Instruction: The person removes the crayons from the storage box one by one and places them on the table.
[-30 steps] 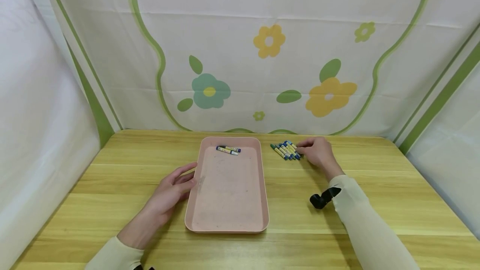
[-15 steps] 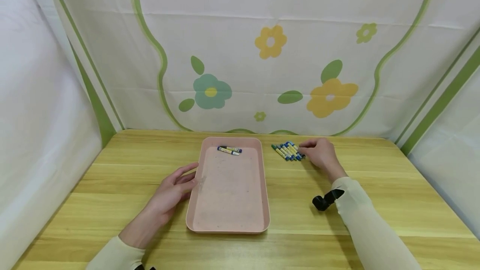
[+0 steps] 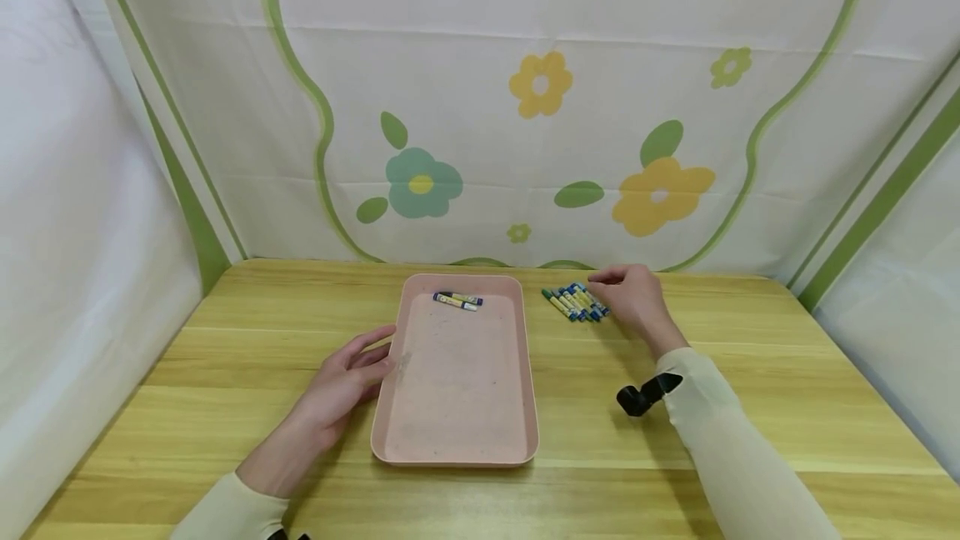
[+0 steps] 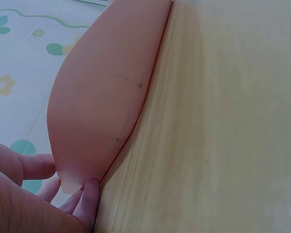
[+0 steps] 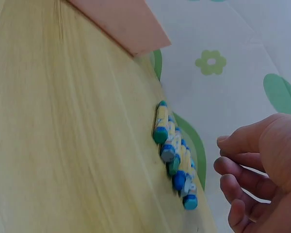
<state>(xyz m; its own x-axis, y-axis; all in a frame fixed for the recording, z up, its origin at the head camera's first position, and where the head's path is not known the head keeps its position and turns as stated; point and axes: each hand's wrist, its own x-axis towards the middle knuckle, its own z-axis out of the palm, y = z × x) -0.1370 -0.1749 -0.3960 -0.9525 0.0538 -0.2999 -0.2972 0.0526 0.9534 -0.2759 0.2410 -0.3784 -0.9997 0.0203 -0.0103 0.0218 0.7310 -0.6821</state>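
Yellow-wrapped crayons (image 3: pixel 577 302), several of them with green and blue ends, lie side by side on the table right of a pink tray (image 3: pixel 457 390). My right hand (image 3: pixel 633 302) hovers at the right end of this row, fingers loosely bent. In the right wrist view that hand (image 5: pixel 266 170) has nothing between thumb and fingers, beside the crayon row (image 5: pixel 177 151). At the tray's left side is my left hand (image 3: pixel 337 390); the left wrist view shows its fingertips touching the tray's outer wall (image 4: pixel 97 107). Two crayons (image 3: pixel 456 302) lie at the tray's far end.
The wooden table (image 3: pixel 645 465) ends at a white curtain (image 3: pixel 480 107) printed with flowers. Further white cloth hangs at left and right. A black wrist device (image 3: pixel 647 395) is strapped to my right sleeve.
My right hand has lifted slightly off the rightmost crayon, and its fingertips have moved up and away. That crayon's near end now shows more. The left hand and the tray stay put.
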